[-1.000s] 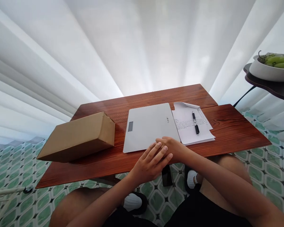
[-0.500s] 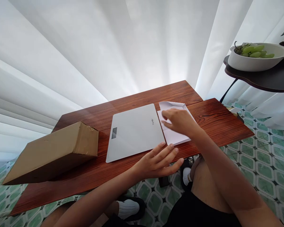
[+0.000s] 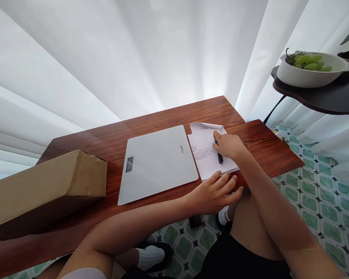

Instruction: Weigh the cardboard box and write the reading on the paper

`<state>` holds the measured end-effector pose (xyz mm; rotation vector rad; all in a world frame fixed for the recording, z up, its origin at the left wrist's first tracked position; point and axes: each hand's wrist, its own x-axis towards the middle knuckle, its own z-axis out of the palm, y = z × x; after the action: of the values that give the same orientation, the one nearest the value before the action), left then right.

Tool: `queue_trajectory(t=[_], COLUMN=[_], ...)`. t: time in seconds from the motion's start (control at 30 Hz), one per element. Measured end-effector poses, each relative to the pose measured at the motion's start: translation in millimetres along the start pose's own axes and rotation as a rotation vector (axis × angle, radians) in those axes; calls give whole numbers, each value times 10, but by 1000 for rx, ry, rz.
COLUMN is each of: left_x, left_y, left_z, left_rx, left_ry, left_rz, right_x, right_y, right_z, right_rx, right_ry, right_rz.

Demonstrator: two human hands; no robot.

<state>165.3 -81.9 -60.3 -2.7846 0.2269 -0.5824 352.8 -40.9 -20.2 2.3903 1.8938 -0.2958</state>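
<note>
Over the right side of the sheets of paper (image 3: 205,145), my right hand (image 3: 232,147) has its fingers closed round a black pen (image 3: 220,158). The pen's lower part sticks out toward me. Rows of handwriting cover the middle of the top sheet, and its far edge is curled up. My left hand (image 3: 213,193) is open, fingers spread, at the near edge of the paper and the table. A flat white scale (image 3: 159,162) with a small grey display lies just left of the paper.
On the left of the wooden table (image 3: 151,120) stands a cardboard box (image 3: 46,182). At the right, a dark side table (image 3: 305,99) holds a white dish (image 3: 302,77) of green grapes (image 3: 310,62). White curtains (image 3: 151,58) hang behind the table.
My right hand has moved right across the paper, and the black pen now shows in it. My left hand has shifted right along the paper's near edge. The view has turned slightly.
</note>
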Motion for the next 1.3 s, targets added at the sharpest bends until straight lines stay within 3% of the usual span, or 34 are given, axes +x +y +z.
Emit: queue_trajectory(t=[0.2, 0.6, 0.87, 1.1, 1.3], left_x=[-17, -4, -4, 15, 38], left_y=[2, -8, 8, 17, 1], left_z=[26, 27, 51, 46, 8], left_rx=[-135, -232, -235, -249, -266], left_ry=[-99, -153, -147, -189, -198], left_rz=[-75, -70, -99, -161, -188], right_x=[19, 36, 82, 83, 46], right_y=[-41, 19, 34, -5, -28], right_z=[35, 67, 135, 196, 354], right_rx=[47, 382, 572, 968, 955], right_ry=[44, 250, 454, 306, 304], right_rz=[-50, -307, -380, -345, -288])
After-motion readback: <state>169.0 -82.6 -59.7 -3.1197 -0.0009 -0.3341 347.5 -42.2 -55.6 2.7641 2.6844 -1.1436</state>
